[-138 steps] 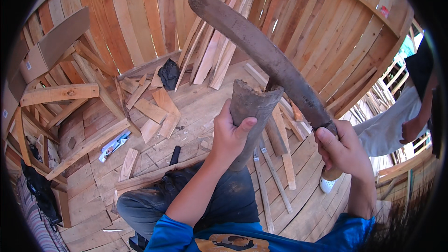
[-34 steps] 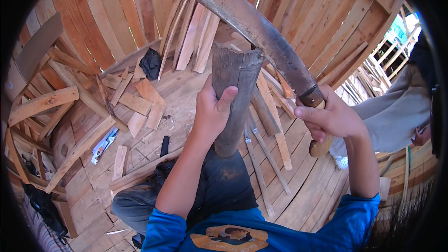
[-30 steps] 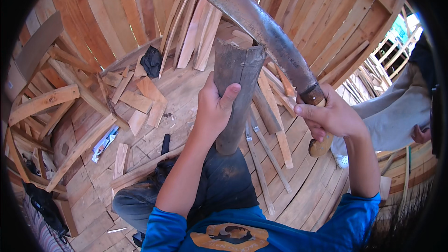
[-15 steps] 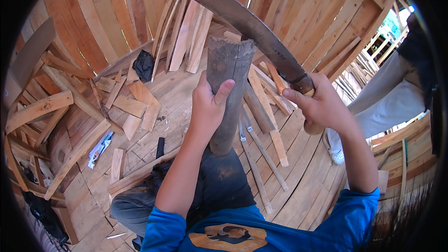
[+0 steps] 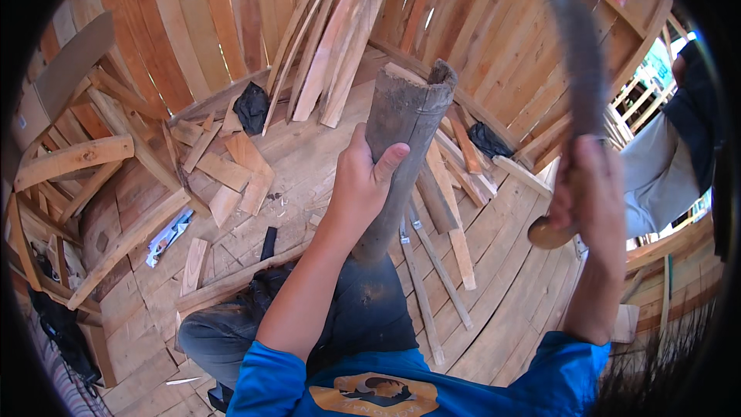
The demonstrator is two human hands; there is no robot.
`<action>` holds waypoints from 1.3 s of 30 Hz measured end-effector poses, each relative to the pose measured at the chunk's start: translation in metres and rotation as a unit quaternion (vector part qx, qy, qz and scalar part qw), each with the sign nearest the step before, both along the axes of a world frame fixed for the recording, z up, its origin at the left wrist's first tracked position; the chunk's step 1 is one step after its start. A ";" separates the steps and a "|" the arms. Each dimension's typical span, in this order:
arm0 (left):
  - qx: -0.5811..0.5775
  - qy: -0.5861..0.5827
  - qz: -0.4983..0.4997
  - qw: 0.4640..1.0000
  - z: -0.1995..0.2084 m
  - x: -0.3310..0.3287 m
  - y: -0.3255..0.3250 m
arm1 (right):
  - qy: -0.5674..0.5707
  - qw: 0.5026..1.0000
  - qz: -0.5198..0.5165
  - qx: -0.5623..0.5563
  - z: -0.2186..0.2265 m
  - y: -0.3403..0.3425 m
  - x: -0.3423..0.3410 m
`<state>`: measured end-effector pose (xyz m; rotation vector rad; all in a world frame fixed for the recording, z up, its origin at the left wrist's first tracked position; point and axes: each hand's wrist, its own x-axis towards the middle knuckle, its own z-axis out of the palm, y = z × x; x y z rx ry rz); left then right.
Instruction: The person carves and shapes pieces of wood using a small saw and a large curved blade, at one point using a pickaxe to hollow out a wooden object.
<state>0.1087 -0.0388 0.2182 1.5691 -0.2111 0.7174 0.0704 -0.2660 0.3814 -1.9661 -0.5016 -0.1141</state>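
Note:
My left hand [image 5: 368, 170] wraps round a grey, weathered piece of wood [image 5: 409, 120], a thick half-round length with a jagged, hollowed upper end. It stands tilted, its lower end against my dark trousers at the thigh. Off to the right, my right hand [image 5: 587, 193] is closed on the wooden handle of a machete [image 5: 583, 62]. The long blade points upward and is smeared by motion, its tip running out at the top edge. Blade and wood are apart.
Planks [image 5: 340, 38] lean on the board wall. Offcuts [image 5: 231, 174] and curved timbers [image 5: 127, 235] lie at left. Two narrow metal-tipped strips [image 5: 432, 262] rest on the plank floor beside my leg. A person in grey trousers [image 5: 660, 170] stands at right.
My right hand has swung the machete up and to the right, away from the wood's top. The wood in my left hand has tilted slightly to the right.

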 end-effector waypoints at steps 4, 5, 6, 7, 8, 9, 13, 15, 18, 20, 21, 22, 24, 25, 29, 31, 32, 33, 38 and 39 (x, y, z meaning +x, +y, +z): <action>0.013 0.009 0.017 1.000 -0.012 0.001 -0.002 | 0.143 0.973 0.054 -0.170 -0.020 0.003 0.008; 0.012 0.013 0.019 1.000 -0.012 -0.001 -0.004 | 0.144 0.974 0.057 -0.167 -0.021 0.001 0.008; 0.010 0.009 0.013 1.000 -0.007 -0.004 -0.005 | 0.145 0.974 0.060 -0.163 -0.022 -0.004 0.007; 0.013 0.015 0.011 1.000 -0.008 -0.003 -0.006 | 0.145 0.974 0.064 -0.159 -0.022 -0.007 0.007; 0.019 0.023 0.012 0.999 -0.008 -0.003 -0.005 | 0.145 0.977 0.068 -0.138 -0.023 -0.007 0.009; 0.030 0.040 0.015 0.999 -0.015 0.001 -0.004 | 0.149 0.976 0.066 -0.143 -0.025 -0.006 0.012; -0.027 0.013 0.001 1.000 -0.011 0.000 -0.003 | 0.113 0.973 0.012 -0.200 -0.029 0.007 0.012; -0.030 0.010 -0.012 0.999 -0.009 -0.002 -0.001 | 0.032 0.973 -0.017 -0.230 -0.036 0.012 0.011; -0.025 0.009 -0.011 1.000 -0.012 -0.001 0.004 | -0.082 0.968 -0.043 -0.233 -0.049 0.020 0.010; -0.024 0.012 -0.012 1.000 -0.014 0.000 0.008 | -0.067 0.968 -0.071 -0.229 -0.046 0.029 0.009; -0.026 0.014 -0.016 0.999 -0.014 0.001 0.009 | -0.095 0.964 -0.070 -0.238 -0.048 0.028 0.011; -0.028 0.017 -0.020 0.999 -0.013 0.001 0.010 | -0.123 0.959 -0.069 -0.246 -0.054 0.028 0.013; -0.030 0.009 -0.015 0.999 -0.011 0.000 0.008 | -0.153 0.952 -0.079 -0.254 -0.057 0.028 0.015; -0.031 0.006 -0.013 0.999 -0.010 -0.001 0.008 | -0.153 0.950 -0.092 -0.255 -0.057 0.029 0.014; -0.024 0.010 -0.021 0.999 -0.014 0.002 0.010 | -0.167 0.950 -0.105 -0.241 -0.066 0.032 0.015; -0.038 0.010 -0.037 0.999 -0.014 0.003 0.009 | -0.185 0.962 -0.021 -0.199 -0.074 0.025 0.026; -0.039 0.016 -0.042 0.998 -0.014 0.003 0.009 | -0.194 0.965 0.023 -0.176 -0.076 0.020 0.032; -0.039 0.022 -0.042 0.998 -0.013 0.002 0.011 | -0.065 0.984 0.077 -0.148 -0.068 0.018 0.034; -0.030 -0.001 -0.038 0.999 -0.012 0.000 0.006 | 0.337 0.895 0.287 0.053 -0.053 0.000 0.041; -0.031 0.003 -0.042 0.999 -0.009 -0.001 0.005 | 0.353 0.892 0.278 0.046 -0.054 -0.002 0.043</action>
